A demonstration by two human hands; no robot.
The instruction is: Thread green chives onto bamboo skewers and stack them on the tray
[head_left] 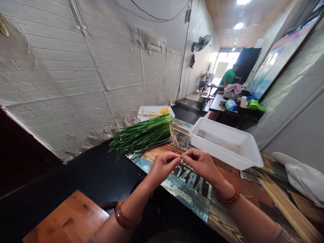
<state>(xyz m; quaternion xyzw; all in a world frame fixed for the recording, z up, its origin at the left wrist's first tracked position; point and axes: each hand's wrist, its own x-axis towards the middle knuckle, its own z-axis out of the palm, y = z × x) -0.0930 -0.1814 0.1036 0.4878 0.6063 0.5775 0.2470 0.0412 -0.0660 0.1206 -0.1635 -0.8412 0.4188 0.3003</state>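
My left hand (165,165) and my right hand (198,163) meet over the table, thumbs and fingertips pinched together. Between them is a small bit of green chive (181,157), mostly covered by the fingers. Just beyond lies a big heap of long green chives (144,133) on a tray, hanging past the table's left edge. Several thin wooden skewers (173,135) stick out at the heap's right end. A loose bundle of bare skewers (286,206) rests on the table to the right of my right forearm.
An empty-looking white plastic tub (225,157) stands behind my right hand. At the back, a white tray (141,109) holds yellow food. White plastic bags (303,179) lie at the right. A wooden stool (65,219) is at lower left. Far off, a person in green (228,77) stands.
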